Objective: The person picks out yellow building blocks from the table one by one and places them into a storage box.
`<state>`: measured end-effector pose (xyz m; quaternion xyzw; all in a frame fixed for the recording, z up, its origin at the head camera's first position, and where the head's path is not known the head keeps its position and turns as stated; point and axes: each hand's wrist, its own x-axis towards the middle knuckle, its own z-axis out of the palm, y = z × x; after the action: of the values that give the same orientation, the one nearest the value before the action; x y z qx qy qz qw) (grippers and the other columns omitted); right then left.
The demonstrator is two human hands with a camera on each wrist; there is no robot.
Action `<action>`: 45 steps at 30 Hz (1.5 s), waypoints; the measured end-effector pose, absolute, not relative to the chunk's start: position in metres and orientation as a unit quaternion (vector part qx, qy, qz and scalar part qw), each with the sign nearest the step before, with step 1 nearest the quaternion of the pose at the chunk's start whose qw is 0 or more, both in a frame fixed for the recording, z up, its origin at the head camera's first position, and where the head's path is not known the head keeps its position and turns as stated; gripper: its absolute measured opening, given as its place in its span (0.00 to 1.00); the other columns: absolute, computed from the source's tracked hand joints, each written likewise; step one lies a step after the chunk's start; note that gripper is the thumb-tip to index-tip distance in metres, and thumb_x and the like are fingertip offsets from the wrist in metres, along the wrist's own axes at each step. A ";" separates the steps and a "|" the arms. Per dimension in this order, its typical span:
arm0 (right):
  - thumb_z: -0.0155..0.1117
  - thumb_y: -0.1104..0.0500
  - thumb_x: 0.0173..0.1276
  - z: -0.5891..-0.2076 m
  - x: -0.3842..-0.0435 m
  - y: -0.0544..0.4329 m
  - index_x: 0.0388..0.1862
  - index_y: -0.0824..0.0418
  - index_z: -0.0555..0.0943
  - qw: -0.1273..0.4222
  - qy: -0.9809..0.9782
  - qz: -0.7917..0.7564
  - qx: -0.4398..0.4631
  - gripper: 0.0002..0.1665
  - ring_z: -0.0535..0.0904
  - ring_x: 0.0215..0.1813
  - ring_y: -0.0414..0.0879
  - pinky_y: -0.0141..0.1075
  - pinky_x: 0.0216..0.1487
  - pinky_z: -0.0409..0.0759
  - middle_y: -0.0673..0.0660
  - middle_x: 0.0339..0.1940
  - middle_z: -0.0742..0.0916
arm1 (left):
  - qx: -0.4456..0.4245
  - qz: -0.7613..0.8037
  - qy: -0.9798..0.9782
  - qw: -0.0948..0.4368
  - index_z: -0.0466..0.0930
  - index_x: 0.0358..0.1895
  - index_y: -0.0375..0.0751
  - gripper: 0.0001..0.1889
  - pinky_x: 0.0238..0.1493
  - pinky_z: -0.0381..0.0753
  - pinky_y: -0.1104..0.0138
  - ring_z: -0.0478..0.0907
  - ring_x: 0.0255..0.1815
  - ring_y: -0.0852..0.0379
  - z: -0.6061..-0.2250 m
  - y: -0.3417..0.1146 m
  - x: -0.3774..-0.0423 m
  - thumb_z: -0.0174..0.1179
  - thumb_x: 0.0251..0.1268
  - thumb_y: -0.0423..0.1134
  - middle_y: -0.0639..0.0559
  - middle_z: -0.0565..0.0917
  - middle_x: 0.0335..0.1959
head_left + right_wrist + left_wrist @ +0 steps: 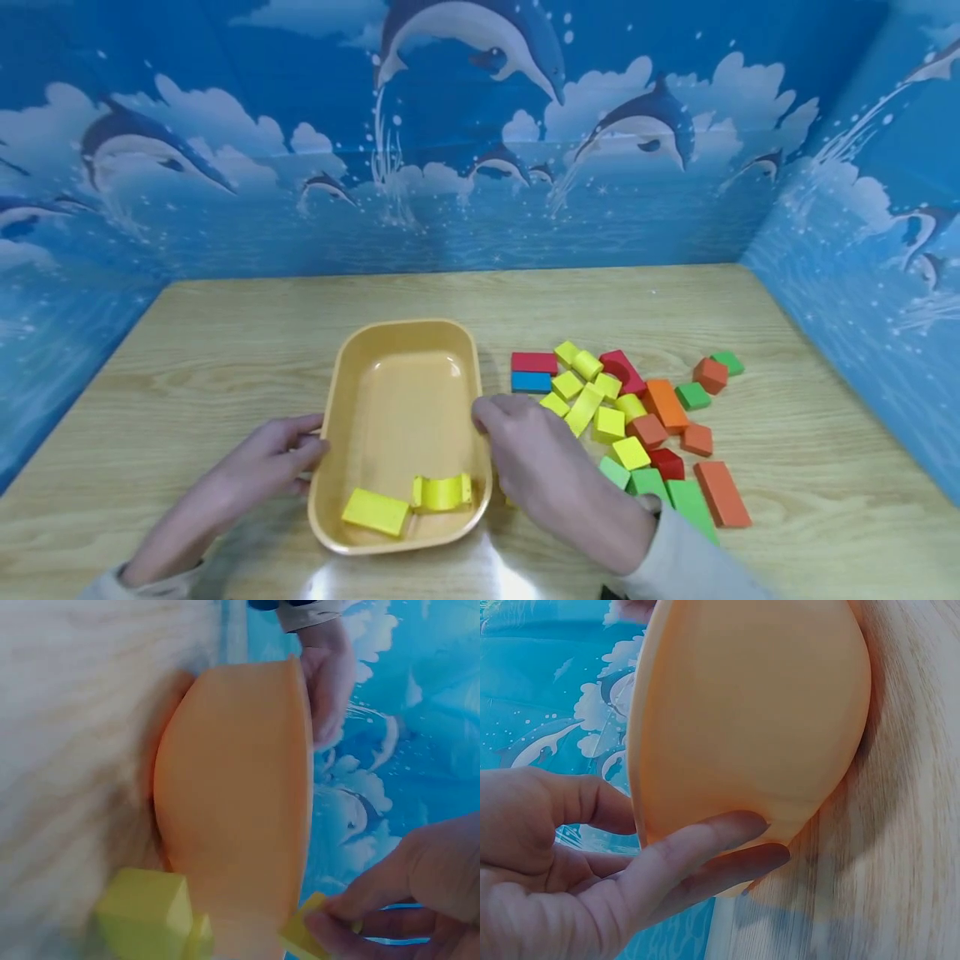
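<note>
A shallow tan plastic tray (pixel 405 408) stands on the table, holding a yellow rectangular block (pixel 376 511) and a yellow arch block (pixel 442 493) at its near end. My left hand (pixel 273 458) is at the tray's left side; in the left wrist view its fairly straight fingers (pixel 712 836) touch the outer wall, with another digit at the rim. Over the tray's right rim is my right hand (pixel 543 462). The right wrist view shows it pinching a small yellow block (pixel 304 930) between thumb and finger, close to the rim.
Right of the tray lies a loose spread of wooden blocks: several yellow ones (pixel 583 408), a red block (pixel 534 362) against a blue one (pixel 531 382), orange ones (pixel 665 406) and green ones (pixel 692 507). Dolphin-print walls (pixel 465 217) enclose the table's back and sides.
</note>
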<state>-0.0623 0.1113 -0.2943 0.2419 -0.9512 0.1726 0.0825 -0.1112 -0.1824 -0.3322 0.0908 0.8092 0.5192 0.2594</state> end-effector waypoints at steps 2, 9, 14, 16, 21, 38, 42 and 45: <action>0.62 0.79 0.54 -0.292 -0.068 0.102 0.36 0.61 0.80 0.074 -0.947 0.171 0.261 0.16 0.78 0.37 0.46 0.29 0.36 0.83 0.53 0.32 0.84 | 0.089 0.522 0.807 0.262 0.53 0.66 0.12 0.26 0.39 0.87 0.61 0.81 0.43 0.49 -0.334 -0.182 -0.111 0.45 0.70 0.29 0.38 0.82 0.43; 0.58 0.79 0.54 -0.299 -0.081 0.074 0.30 0.58 0.76 0.066 -0.927 0.166 0.330 0.16 0.73 0.27 0.40 0.23 0.24 0.73 0.49 0.24 0.78 | 0.101 0.532 0.801 0.257 0.51 0.66 0.11 0.28 0.39 0.87 0.61 0.81 0.43 0.48 -0.337 -0.182 -0.109 0.44 0.68 0.27 0.41 0.81 0.39; 0.56 0.80 0.51 -0.314 -0.099 0.061 0.29 0.59 0.75 0.045 -0.936 0.138 0.320 0.16 0.70 0.22 0.38 0.22 0.17 0.68 0.49 0.21 0.74 | 0.101 0.529 0.802 0.260 0.51 0.66 0.11 0.27 0.39 0.88 0.60 0.82 0.43 0.47 -0.336 -0.183 -0.111 0.44 0.69 0.27 0.39 0.81 0.42; 0.55 0.80 0.50 -0.320 -0.105 0.058 0.30 0.60 0.76 0.035 -0.940 0.123 0.317 0.17 0.71 0.22 0.39 0.22 0.17 0.69 0.51 0.21 0.75 | 0.097 0.531 0.800 0.263 0.50 0.66 0.11 0.28 0.39 0.88 0.60 0.82 0.44 0.47 -0.336 -0.183 -0.111 0.44 0.69 0.28 0.36 0.81 0.44; 0.58 0.75 0.55 -0.330 -0.107 0.058 0.30 0.59 0.76 0.018 -0.944 0.092 0.316 0.12 0.73 0.22 0.41 0.28 0.17 0.72 0.51 0.21 0.77 | 0.106 0.537 0.794 0.264 0.50 0.66 0.10 0.28 0.40 0.87 0.61 0.81 0.44 0.47 -0.335 -0.185 -0.110 0.44 0.69 0.28 0.38 0.80 0.41; 0.72 0.63 0.58 -0.298 -0.121 0.129 0.35 0.58 0.83 0.100 -0.950 0.175 0.239 0.07 0.78 0.36 0.46 0.34 0.35 0.81 0.53 0.34 0.85 | 0.095 0.524 0.803 0.269 0.51 0.67 0.12 0.27 0.39 0.88 0.60 0.81 0.44 0.48 -0.331 -0.183 -0.113 0.42 0.71 0.28 0.36 0.81 0.45; 0.72 0.65 0.57 -0.302 -0.126 0.170 0.38 0.60 0.83 0.062 -0.974 0.161 0.145 0.10 0.79 0.34 0.47 0.38 0.32 0.83 0.55 0.36 0.86 | 0.074 0.508 0.814 0.274 0.52 0.68 0.14 0.27 0.39 0.88 0.60 0.82 0.44 0.47 -0.328 -0.182 -0.114 0.43 0.72 0.29 0.34 0.81 0.48; 0.74 0.63 0.56 -0.311 -0.118 0.192 0.41 0.61 0.83 0.014 -0.983 0.148 0.108 0.14 0.79 0.37 0.49 0.40 0.34 0.83 0.56 0.39 0.85 | 0.076 0.512 0.810 0.275 0.51 0.67 0.14 0.27 0.40 0.87 0.59 0.81 0.45 0.47 -0.328 -0.183 -0.115 0.42 0.71 0.29 0.34 0.80 0.48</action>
<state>-0.1184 0.1915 -0.3107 0.1084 -0.9829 0.1484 0.0141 -0.1145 -0.1830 -0.3278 0.0764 0.8101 0.5122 0.2749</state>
